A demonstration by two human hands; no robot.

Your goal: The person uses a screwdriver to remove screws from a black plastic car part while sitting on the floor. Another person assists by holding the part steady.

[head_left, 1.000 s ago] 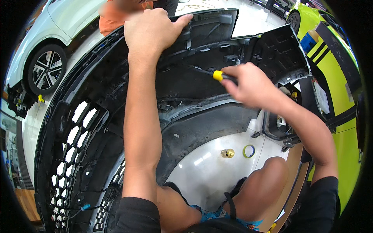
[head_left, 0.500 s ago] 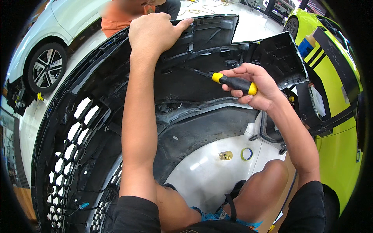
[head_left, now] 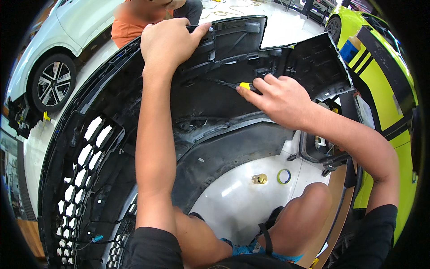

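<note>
A large black car bumper (head_left: 224, 148) stands in front of me with its inner side toward me. My left hand (head_left: 168, 47) is closed over its upper edge, thumb lying along the rim. In my right hand (head_left: 280, 101) is a screwdriver (head_left: 244, 85) with a yellow and black handle, gripped from above. Most of the handle is hidden under my fingers. Its dark shaft points left along the bumper's inner face; whether the tip touches the plastic cannot be made out. A honeycomb grille (head_left: 83, 179) forms the bumper's left part.
A roll of tape (head_left: 284, 176) and a small yellowish round container (head_left: 259, 179) lie on the white floor. Behind the bumper, a person in orange (head_left: 127, 29) is beside a white car (head_left: 94, 18). A lime-green car (head_left: 403, 179) stands at right, near a castored black frame (head_left: 309, 152).
My right hand has turned from an underhand hold to an overhand one on the screwdriver, with the elbow swinging outward. My left hand still grips the edge; the view has shifted slightly.
</note>
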